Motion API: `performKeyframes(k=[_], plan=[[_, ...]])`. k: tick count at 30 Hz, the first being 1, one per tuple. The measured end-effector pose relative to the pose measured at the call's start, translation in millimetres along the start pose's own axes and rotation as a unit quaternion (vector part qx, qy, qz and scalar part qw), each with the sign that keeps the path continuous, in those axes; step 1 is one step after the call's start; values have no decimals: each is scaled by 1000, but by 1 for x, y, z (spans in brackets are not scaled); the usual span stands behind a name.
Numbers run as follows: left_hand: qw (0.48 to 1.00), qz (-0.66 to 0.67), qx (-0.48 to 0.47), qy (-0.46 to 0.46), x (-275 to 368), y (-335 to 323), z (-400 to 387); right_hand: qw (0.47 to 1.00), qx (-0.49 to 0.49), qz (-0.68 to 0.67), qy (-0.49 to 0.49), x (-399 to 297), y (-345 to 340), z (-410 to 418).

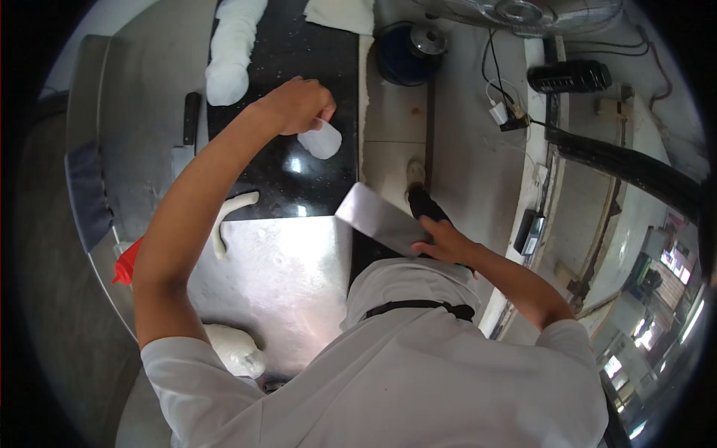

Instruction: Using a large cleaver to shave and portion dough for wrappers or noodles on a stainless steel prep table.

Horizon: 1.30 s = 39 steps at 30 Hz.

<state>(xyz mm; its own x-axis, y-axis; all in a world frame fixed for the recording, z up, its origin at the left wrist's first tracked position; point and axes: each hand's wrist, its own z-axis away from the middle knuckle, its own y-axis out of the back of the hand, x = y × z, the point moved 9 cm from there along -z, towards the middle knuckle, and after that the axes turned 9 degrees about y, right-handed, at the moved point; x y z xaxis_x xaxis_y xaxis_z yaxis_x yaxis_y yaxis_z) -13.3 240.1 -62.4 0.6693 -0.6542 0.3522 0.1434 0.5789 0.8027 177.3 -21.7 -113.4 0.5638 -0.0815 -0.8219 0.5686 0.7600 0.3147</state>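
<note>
My left hand (305,106) is over the black stone slab (280,185), its fingers pinching a thin, round white sheet (324,141), perhaps dough. To the right, beside the counter edge and in front of my body, my right hand (445,241) grips a broad rectangular metal blade (381,215); its handle is hidden. A long overlapping row of white rounds (231,61) lies on the slab left of my left hand. Across the slab's near left corner, onto the metal worktop (274,274), runs a bent dough strip (221,224), partly behind my left forearm.
A black-handled knife (191,120) lies left of the slab, near a red squeeze bottle (127,262). Plastic-wrapped dough (238,350) sits by my left sleeve. A cloth (341,15) covers the far corner. Beyond the counter stand a dark blue container (400,61) and a fan (521,11).
</note>
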Motion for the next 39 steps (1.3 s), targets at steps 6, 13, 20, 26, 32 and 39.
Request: performKeyframes(k=[6,13,20,26,32,39], plan=[[985,164,21,45,-25,-2,8,979,203,34,2,9,95,-35],[989,110,99,-1,5,19,16,968,222,96,75,-40,157,-184],[981,168,76,61,-1,22,32,994,62,42,76,-55,29,-138],[868,424,171,194,-102,-17,57,994,106,6,26,-33,26,-92],[718,602,291,193,-142,11,77,988,154,-16,-17,-24,21,-80],[589,630,403,306,-217,-59,136,991,133,-16,-1,-41,-2,-88]])
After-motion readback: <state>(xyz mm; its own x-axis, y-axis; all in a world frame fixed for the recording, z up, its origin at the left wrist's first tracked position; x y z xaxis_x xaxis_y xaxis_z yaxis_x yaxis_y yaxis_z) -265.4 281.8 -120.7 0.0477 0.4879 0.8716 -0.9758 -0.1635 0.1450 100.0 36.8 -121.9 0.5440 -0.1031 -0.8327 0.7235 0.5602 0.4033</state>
